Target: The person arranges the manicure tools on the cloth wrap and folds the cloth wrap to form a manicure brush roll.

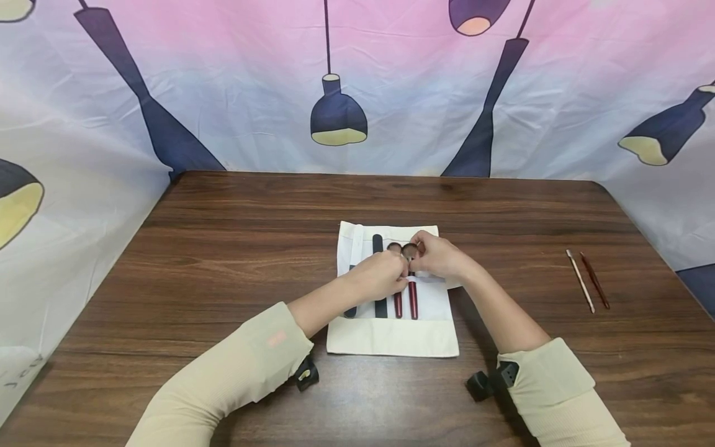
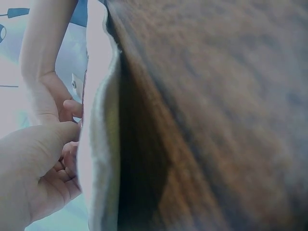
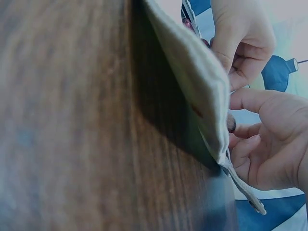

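Observation:
An off-white cloth roll [image 1: 391, 338] lies spread on the table, holding two makeup brushes with dark red handles [image 1: 413, 301] and a long black file [image 1: 378, 244]. My left hand [image 1: 381, 276] reaches across the file, its curled thumb and fingers pinching a white band [image 1: 426, 279] beside the brush handles. From the right, my right hand [image 1: 441, 256] pinches the right makeup brush just below its fluffy head [image 1: 410, 251]. In the right wrist view both hands meet behind the raised cloth edge [image 3: 207, 82], which hides part of the fingertips.
Off to the right on the wooden table [image 1: 234, 248] lie a thin white stick-like tool [image 1: 581, 282] and a thin dark red one [image 1: 594, 280]. Another dark item [image 1: 350, 313] shows at the roll's left side, partly under my left wrist. A lamp-printed cloth [image 1: 268, 124] hangs behind the table.

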Motion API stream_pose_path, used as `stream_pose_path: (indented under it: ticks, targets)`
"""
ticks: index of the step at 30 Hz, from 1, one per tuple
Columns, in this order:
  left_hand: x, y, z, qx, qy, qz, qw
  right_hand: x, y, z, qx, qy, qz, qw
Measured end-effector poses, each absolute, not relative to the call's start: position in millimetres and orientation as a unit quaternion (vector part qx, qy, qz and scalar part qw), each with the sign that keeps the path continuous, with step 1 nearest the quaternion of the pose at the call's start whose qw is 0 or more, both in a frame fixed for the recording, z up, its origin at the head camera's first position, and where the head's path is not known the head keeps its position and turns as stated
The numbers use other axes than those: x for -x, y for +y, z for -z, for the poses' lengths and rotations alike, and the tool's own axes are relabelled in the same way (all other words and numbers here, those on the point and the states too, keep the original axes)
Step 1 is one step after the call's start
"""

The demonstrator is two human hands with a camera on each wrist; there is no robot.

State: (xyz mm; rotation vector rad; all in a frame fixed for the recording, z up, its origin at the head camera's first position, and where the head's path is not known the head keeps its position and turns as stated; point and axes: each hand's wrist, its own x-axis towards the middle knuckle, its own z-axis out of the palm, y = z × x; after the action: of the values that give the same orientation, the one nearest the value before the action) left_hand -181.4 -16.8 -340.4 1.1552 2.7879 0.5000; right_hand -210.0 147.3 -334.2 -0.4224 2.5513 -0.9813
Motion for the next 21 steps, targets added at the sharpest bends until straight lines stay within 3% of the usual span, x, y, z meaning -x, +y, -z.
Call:
stream_pose_path:
  ticks: [6, 14, 21]
  targets:
    - [182.7, -12.7, 338.6, -0.373, 0.914, -0.15, 0.046, 203.7, 167.7, 317.8, 0.149, 0.929, 0.293, 0.173]
    - [181.4, -11.4, 336.0, -0.373, 0.917, -0.134, 0.042, 181.1, 238.2, 295.6, 0.147, 0.958, 0.219, 0.116]
    - [181.3, -13.5, 336.8, -0.371, 0.918, -0.133, 0.041, 170.1, 311.8, 290.3, 0.06, 0.974, 0.204, 0.076]
